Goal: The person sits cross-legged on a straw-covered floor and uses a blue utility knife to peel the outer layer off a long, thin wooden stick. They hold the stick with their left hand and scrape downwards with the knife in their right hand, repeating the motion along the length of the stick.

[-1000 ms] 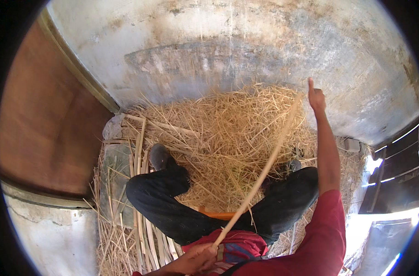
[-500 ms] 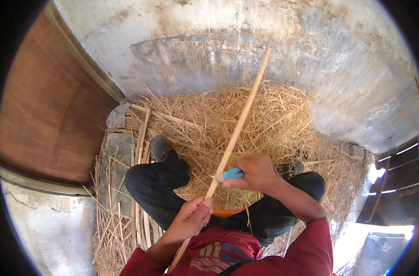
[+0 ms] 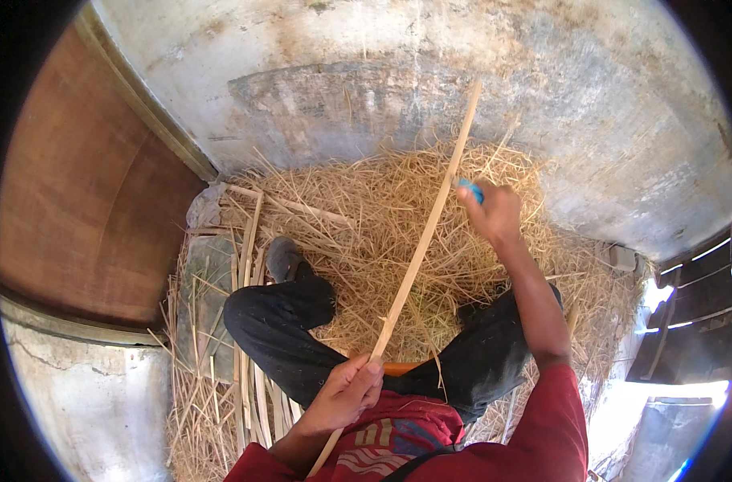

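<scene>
A long, pale bamboo strip (image 3: 421, 253) slants up from my lap toward the far wall. My left hand (image 3: 348, 394) is closed round its lower part, and the near end runs down past my wrist. A small raised splinter stands on the strip a little above that grip. Out near the far end, my right hand (image 3: 498, 215) is closed on a blue-handled knife (image 3: 471, 192). The knife's tip meets the strip's right edge; most of its blade is too small or hidden to make out.
Straw-like shavings (image 3: 382, 201) cover the floor between and beyond my bent legs. Several split strips (image 3: 249, 241) lie by my left leg. A stained wall (image 3: 318, 104) rises ahead, with a brown wooden panel (image 3: 93, 185) at the left. Dark slats (image 3: 695, 305) stand at the right.
My right hand and the knife have moved up along the strip, away from me, from near my left hand to near the far end. A thin shaving now shows beyond the knife.
</scene>
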`<state>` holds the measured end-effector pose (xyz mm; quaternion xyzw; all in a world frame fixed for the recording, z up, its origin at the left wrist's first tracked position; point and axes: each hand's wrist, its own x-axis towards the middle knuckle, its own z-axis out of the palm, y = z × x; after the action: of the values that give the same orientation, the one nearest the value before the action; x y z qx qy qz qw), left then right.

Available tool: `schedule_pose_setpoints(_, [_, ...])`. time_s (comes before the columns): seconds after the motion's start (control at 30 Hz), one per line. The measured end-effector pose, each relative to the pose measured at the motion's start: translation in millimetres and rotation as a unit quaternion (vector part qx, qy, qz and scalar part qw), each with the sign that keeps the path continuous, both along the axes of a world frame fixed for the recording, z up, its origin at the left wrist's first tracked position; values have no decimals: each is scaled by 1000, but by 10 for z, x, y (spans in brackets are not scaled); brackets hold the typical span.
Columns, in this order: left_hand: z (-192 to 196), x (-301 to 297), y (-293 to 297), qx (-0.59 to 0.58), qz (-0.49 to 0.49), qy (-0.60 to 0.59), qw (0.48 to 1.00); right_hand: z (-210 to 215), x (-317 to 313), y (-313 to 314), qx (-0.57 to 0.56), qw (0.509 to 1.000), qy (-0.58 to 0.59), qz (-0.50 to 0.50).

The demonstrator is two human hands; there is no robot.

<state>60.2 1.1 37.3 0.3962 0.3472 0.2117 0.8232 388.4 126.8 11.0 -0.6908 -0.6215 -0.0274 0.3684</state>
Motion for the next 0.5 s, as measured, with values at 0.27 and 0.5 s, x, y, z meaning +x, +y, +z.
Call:
schedule_pose_setpoints(0.27, [19,-88,-6,32,2,38,999,-186,-563,-331,60,967,-53,240])
schedule_pose_setpoints(0.5, [81,-208,-274,39,-59,62,996,-69,867,515,15,992,63,-109])
